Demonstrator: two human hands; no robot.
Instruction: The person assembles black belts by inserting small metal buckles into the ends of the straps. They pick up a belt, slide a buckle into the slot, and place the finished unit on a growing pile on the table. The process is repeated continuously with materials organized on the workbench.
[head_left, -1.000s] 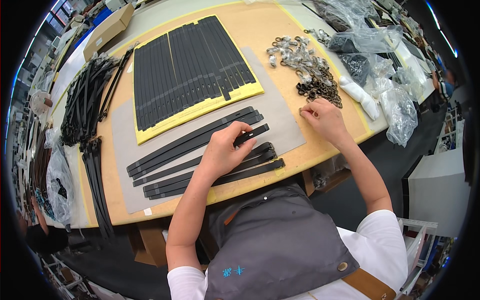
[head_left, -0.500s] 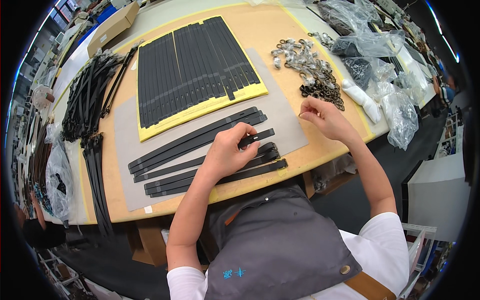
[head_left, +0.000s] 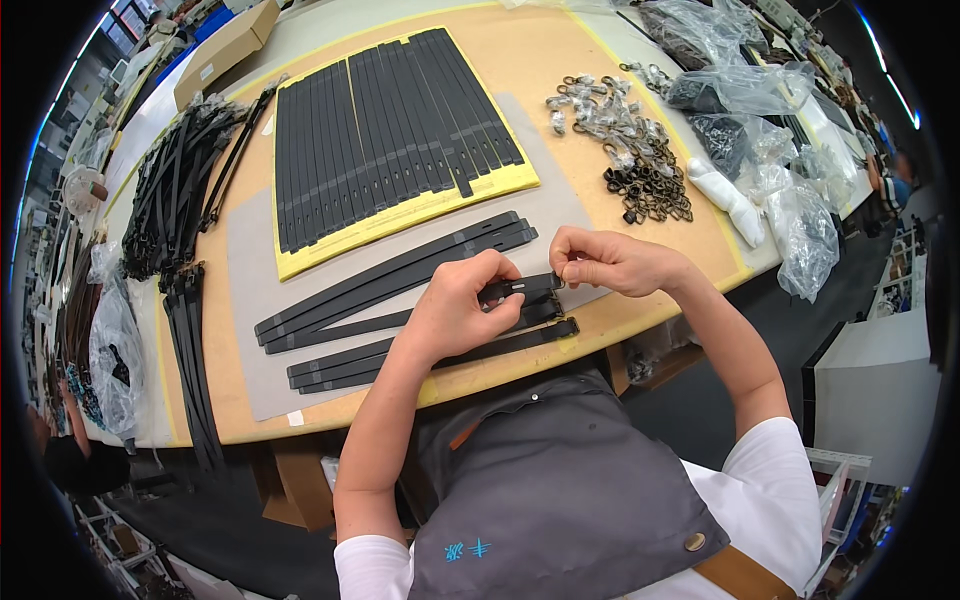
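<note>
Just below the yellow mat [head_left: 400, 215], right hand [head_left: 610, 262] now back from the buckle pile [head_left: 640, 150], pinching something small against the strap end [head_left: 520, 290] gripped by left hand [head_left: 455, 305].

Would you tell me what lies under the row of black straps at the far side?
A yellow mat shows along its edges beneath the black straps; its middle is covered.
</note>
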